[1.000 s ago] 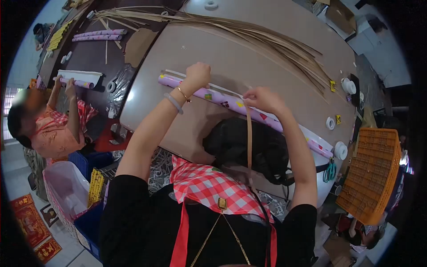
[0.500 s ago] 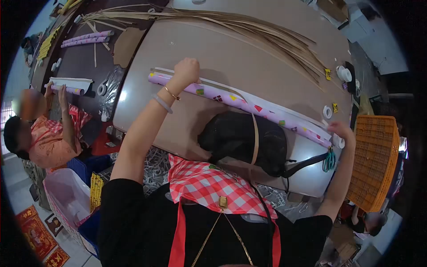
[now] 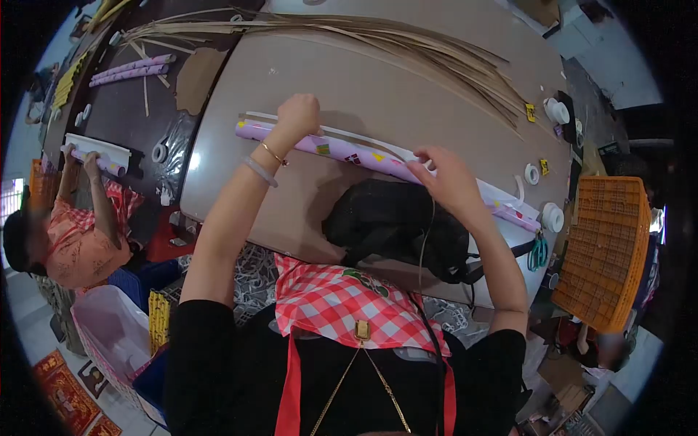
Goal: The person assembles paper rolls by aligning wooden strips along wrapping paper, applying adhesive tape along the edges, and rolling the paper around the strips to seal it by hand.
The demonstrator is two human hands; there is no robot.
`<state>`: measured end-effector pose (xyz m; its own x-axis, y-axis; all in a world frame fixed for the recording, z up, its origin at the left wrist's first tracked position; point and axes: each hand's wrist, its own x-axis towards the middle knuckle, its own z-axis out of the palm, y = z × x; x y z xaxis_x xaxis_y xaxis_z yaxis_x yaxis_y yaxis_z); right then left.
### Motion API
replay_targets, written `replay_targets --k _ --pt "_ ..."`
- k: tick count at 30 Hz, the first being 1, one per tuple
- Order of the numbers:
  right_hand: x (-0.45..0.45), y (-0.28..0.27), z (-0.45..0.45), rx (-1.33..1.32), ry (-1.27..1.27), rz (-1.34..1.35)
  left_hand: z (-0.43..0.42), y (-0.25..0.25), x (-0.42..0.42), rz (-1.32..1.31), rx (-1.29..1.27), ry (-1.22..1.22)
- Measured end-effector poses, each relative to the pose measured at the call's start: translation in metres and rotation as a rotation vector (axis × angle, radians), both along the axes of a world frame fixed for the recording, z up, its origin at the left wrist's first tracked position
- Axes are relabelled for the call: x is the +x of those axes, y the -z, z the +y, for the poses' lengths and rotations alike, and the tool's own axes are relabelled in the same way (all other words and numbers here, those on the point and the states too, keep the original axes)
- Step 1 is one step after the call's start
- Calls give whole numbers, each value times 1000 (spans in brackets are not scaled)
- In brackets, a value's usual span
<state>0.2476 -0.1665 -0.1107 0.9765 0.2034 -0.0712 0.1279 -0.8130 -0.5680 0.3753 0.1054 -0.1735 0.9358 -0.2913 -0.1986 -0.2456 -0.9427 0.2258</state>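
Note:
A roll of pink-purple patterned paper [image 3: 336,151] lies across the table, its white edge up along the far side. Along that edge runs a thin brown strip [image 3: 363,142], whose free end trails down over a black bag [image 3: 396,221] towards my lap. My left hand [image 3: 299,115] is closed in a fist over the strip near the roll's left part; its fingertips are hidden. Around mid-roll, my right hand [image 3: 445,176] has thumb and fingers pinched about the strip at the paper edge. A white curl of tape [image 3: 520,188] sticks up near the roll's right end.
Long brown strips [image 3: 407,40] lie in a bundle at the back. Tape rolls [image 3: 552,216] and green-handled scissors [image 3: 537,253] are at the right edge, beside an orange crate [image 3: 603,254]. At left, a co-worker [image 3: 91,225] handles another paper roll [image 3: 109,163].
My right hand has moved left from the roll's right end to its middle. The trailing strip has shifted slightly right. My left hand stays at nearly the same spot on the roll.

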Motion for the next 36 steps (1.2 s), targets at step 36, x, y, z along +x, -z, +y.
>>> replay_targets --k 36 --pt "-6 2 -62 -186 92 270 -2 -23 -19 75 -87 47"
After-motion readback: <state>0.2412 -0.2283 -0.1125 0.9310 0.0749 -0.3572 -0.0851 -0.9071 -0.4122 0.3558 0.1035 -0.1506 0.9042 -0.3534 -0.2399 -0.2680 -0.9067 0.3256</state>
